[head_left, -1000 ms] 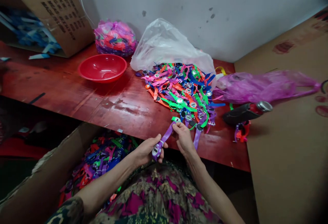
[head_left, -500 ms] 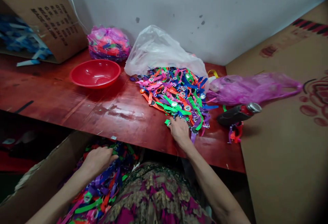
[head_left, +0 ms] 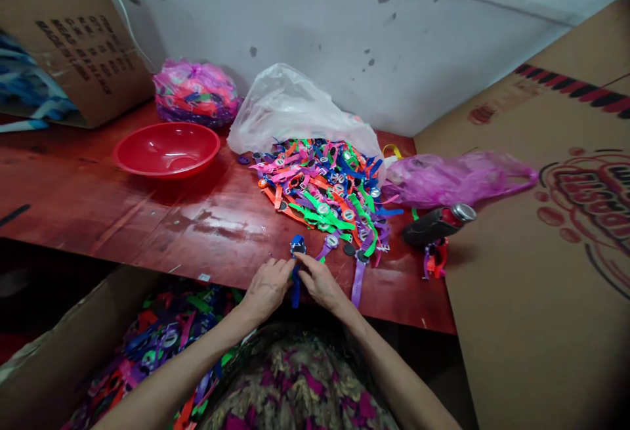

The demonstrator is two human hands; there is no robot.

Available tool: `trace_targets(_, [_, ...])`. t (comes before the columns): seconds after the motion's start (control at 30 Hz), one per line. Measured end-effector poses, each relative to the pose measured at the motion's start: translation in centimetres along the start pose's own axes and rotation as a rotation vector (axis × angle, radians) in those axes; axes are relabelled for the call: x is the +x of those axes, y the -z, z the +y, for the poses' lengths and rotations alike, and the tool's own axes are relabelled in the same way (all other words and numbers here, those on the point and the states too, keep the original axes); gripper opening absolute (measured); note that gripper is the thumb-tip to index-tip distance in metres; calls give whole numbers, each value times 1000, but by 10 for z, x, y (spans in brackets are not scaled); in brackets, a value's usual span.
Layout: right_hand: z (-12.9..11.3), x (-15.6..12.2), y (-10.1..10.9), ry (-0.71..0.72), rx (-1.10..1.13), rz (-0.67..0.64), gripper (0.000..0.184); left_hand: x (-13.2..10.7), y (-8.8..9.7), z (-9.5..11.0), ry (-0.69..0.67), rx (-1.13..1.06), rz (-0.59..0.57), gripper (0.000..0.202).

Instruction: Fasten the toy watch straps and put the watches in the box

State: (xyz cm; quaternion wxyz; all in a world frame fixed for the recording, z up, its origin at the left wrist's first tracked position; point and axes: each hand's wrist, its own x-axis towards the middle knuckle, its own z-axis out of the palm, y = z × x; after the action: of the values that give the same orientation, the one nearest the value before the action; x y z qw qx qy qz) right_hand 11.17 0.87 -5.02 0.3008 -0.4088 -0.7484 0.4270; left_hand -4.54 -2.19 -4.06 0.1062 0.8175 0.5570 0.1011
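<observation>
We hold a blue watch (head_left: 298, 245) at the near edge of the red table (head_left: 147, 233), pinched between the fingers (head_left: 287, 267) of our left hand (head_left: 270, 285) and those of our right hand (head_left: 319, 280). Its face sits just beyond the fingertips, and part of its strap hangs down between our two hands. Exactly how each finger grips it, we cannot tell, since our knuckles cover the middle of the watch.

Just to the right of our fingers lies a loose purple watch (head_left: 331, 243), and past it a purple strap (head_left: 358, 283) stretches toward us. Beyond the fingers spreads a heap of colourful watches (head_left: 322, 187), spilling from the mouth of a white plastic bag (head_left: 293, 105). Farther right of the fingers we have a crumpled pink bag (head_left: 453, 177) and, nearer, a tilted dark container (head_left: 428, 226) with a silver cap, a few watches (head_left: 436, 259) beside its base.

To the left of our fingers and beyond them stands a red bowl (head_left: 167, 154); behind it rests a filled pink bag (head_left: 197, 96), and farther left a printed carton (head_left: 93, 49). Below and left of our fingers, more watches (head_left: 162, 338) fill an open box (head_left: 63, 335).
</observation>
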Motion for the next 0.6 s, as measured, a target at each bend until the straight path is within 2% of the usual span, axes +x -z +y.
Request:
trace_targets(0.07, [2,-1,8,10,34,71,34,-1,0,-1,-24,76,-12,41])
trace_targets(0.13, [5,0,16,17,-32,84,33,-4,2,-3,-18,102,-10,38])
trace_targets(0.2, [9,2,22,9,-196,35,31,-9,7,-8,4,74,17,35])
trace_targets(0.3, [10,8,27,-77,-485,-28,25,-24,16,-17,61,-7,61,31])
trace_targets(0.43, [-3,18,20,-162,-770,37,24,-48,32,-27,162,-78,63,26])
trace_targets(0.5, [-12,23,14,-156,-796,140,28,-58,42,-30,195,-111,-18,24])
trace_targets(0.6, [-23,28,6,-63,-741,233,30,-79,54,-42,224,-143,-305,21])
